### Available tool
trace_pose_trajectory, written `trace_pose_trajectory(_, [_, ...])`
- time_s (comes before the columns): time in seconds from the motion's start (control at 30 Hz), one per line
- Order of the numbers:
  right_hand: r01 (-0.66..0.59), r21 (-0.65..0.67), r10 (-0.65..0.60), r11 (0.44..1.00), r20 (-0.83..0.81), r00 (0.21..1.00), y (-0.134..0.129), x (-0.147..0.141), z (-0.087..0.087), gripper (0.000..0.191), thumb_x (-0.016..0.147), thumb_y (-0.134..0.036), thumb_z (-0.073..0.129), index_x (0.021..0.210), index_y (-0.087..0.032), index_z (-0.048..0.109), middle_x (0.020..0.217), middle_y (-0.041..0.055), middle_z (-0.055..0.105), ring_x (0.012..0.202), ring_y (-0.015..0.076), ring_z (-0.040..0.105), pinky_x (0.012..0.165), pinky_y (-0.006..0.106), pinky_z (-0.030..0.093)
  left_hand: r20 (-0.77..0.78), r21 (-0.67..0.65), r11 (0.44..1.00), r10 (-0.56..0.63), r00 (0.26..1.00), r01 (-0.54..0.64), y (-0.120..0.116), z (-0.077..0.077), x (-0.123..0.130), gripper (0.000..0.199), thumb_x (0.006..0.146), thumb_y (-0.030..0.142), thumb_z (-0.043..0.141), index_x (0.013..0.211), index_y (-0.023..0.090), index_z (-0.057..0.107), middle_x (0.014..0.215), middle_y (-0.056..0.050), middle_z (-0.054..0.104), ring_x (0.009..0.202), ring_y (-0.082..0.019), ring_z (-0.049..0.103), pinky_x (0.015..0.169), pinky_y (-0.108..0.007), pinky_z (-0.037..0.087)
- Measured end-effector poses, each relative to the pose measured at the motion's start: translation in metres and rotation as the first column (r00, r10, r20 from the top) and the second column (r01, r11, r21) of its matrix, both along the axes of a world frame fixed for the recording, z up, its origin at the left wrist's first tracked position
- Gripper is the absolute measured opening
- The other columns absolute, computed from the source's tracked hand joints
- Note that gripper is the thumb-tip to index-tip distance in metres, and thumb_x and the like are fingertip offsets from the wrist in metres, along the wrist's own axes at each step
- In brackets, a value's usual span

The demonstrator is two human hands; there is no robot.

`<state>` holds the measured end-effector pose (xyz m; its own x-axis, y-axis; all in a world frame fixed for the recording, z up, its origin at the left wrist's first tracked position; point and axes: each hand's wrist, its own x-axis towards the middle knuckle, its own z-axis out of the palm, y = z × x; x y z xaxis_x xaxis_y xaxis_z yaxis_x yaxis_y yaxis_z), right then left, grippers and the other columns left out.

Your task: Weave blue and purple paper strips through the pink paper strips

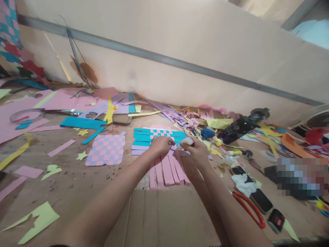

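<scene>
A paper weave [159, 137] of cyan and pink strips lies on the floor in front of me, with loose pink strips [167, 169] hanging toward me. My left hand [161, 145] pinches the strips at the weave's near edge. My right hand [195, 151] is close beside it and shut on a small white object [187, 141], perhaps a glue bottle. The hands hide the weave's near middle. To the left lies a finished lilac and pink checked weave [106, 150].
Paper scraps, stars and strips cover the floor [69, 185]. Red-handled scissors [248, 209], a black phone [260, 200] and a roll of tape [269, 156] lie to the right. A cardboard sheet [159, 219] lies under my forearms, and a wall [180, 58] stands behind.
</scene>
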<state>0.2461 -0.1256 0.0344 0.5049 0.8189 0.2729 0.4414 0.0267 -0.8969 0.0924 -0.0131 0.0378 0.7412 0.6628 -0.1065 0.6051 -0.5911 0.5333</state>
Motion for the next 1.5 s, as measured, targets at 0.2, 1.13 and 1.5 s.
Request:
trace_pose_trajectory(0.2, [-0.002,-0.004,0.002,1.000,-0.020,1.000,0.000,-0.002,0.001,0.024,0.069,-0.041,0.081,0.071,-0.023,0.067,0.068,-0.0011,0.065,0.067,0.0190,0.055,0.065,0.032,0.044,-0.003,0.004,1.000,-0.004,1.000,0.004,0.001,-0.001,0.000,0.039,0.098,0.027,0.052,0.123,0.036,0.080,0.126,-0.001,0.079,0.123,-0.028,0.069,0.103,-0.037,0.049])
trace_pose_trajectory(1.13, [0.032,-0.004,-0.032,0.999,-0.031,0.999,-0.002,-0.016,0.013,0.023,0.070,-0.039,0.077,0.066,-0.023,0.061,0.065,-0.0023,0.060,0.066,0.0176,0.052,0.064,0.031,0.042,0.003,-0.016,1.000,0.013,1.000,-0.013,0.000,0.003,-0.001,0.039,0.095,0.024,0.054,0.121,0.033,0.081,0.121,-0.004,0.081,0.118,-0.027,0.071,0.099,-0.034,0.050])
trace_pose_trajectory(1.5, [0.015,0.039,-0.010,0.999,-0.129,0.992,-0.002,-0.020,0.005,0.022,0.073,-0.035,0.077,0.067,-0.023,0.059,0.064,-0.0033,0.055,0.063,0.0162,0.048,0.059,0.030,0.039,0.012,-0.011,1.000,0.003,1.000,-0.003,0.001,0.000,0.000,0.038,0.096,0.023,0.054,0.120,0.033,0.081,0.123,-0.004,0.080,0.120,-0.027,0.070,0.101,-0.036,0.049])
